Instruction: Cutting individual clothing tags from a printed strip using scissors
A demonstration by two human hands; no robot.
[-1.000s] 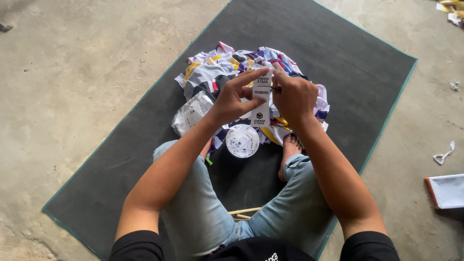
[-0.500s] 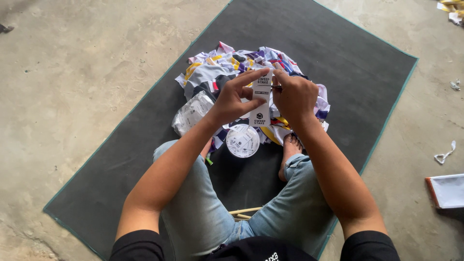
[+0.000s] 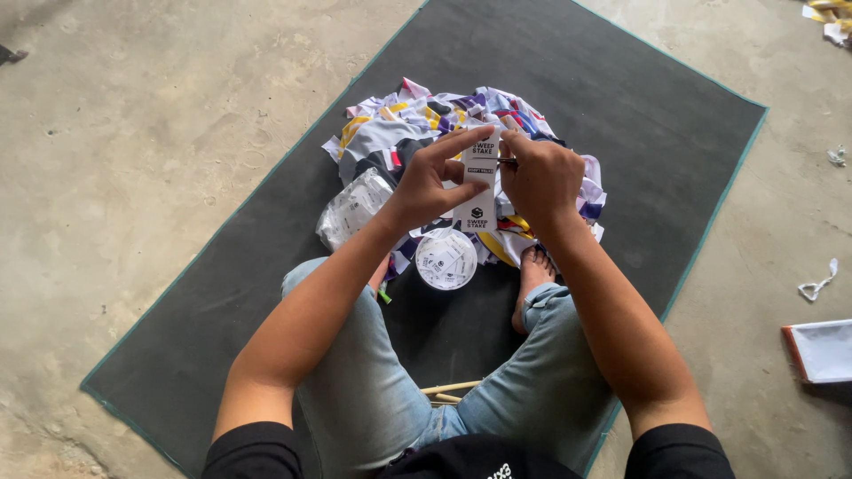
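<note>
Fingers of both hands pinch one narrow white card tag [image 3: 479,191], held upright above the lap. Left hand [image 3: 426,186]: thumb pressed to the tag's lower left edge, index finger stretched along its top, remaining fingers curled behind — closed on the tag. Right hand [image 3: 543,177]: fingers bunched tight against the tag's upper right edge, where a thin dark pin-like piece shows between fingertips; what it is cannot be told.

Head view, surroundings: tag is a flat, stiff rectangle with dark print, positioned just over a heap of crumpled fabric pieces [image 3: 390,133] in white, purple, yellow and navy. Heap rests on a dark felt-like mat [image 3: 621,80] with a green bound edge. A round white roll of labels [image 3: 446,259] lies just below the tag, by the person's bare foot [image 3: 532,275]. A clear crinkled plastic bag [image 3: 353,208] sits left of the heap, touching it. Mat lies on rough, stained concrete floor [image 3: 133,133]. A flat white tray with a reddish edge [image 3: 821,350] lies well apart at right.
</note>
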